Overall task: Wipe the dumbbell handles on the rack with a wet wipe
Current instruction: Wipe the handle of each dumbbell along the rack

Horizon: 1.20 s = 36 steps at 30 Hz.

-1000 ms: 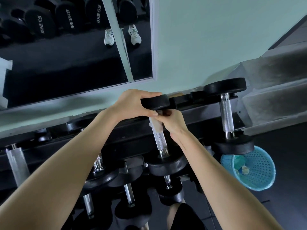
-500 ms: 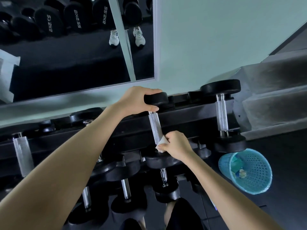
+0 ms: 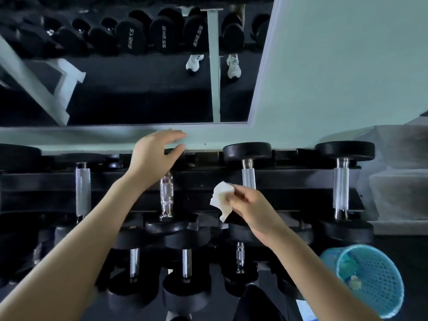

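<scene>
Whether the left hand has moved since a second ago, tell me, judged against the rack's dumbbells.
Yes. The left hand has let go of the dumbbell head it gripped and shifted left, over the next dumbbell.

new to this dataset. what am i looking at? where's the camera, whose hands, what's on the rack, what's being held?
There is no robot grip here, only a person's two bare hands. The single picture comes from a wide-angle camera worn on the head, looking forward and down.

In front stands a black dumbbell rack loaded with dumbbells, against a pale wall with a mirror above.

The right hand pinches a crumpled white wet wipe, held in the air between two handles and seemingly touching neither. The left hand is open, fingers spread, over the far end of the middle dumbbell. Whether it touches is unclear.

A blue basket stands on the floor at lower right.
</scene>
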{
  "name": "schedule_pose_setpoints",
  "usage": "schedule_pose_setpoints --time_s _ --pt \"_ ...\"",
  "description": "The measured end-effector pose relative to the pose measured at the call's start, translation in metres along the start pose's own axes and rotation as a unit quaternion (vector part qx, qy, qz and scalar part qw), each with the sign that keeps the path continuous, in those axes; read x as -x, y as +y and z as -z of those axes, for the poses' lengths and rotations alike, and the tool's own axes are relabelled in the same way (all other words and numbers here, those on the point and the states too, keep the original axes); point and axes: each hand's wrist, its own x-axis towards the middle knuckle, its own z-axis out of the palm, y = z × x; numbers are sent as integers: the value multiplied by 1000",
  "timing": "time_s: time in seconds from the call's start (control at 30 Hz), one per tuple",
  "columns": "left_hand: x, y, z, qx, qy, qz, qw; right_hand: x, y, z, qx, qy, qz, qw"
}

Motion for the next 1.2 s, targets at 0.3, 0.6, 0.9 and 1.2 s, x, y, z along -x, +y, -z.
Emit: schedule_pose_setpoints --time_s 0.3,0.6,0.9,1.2 --pt "9 -97 19 1 -54 23 998 -71 20 -124 139 137 -11 981" --pt "-12 -128 5 98 -173 -29 980 -98 52 -195 180 346 -14 921" --pt "-24 -129 2 123 -164 -44 978 -127 20 -205 267 408 4 873" --pt "-24 -129 0 139 -156 -24 978 -115 24 -202 314 365 -45 875"
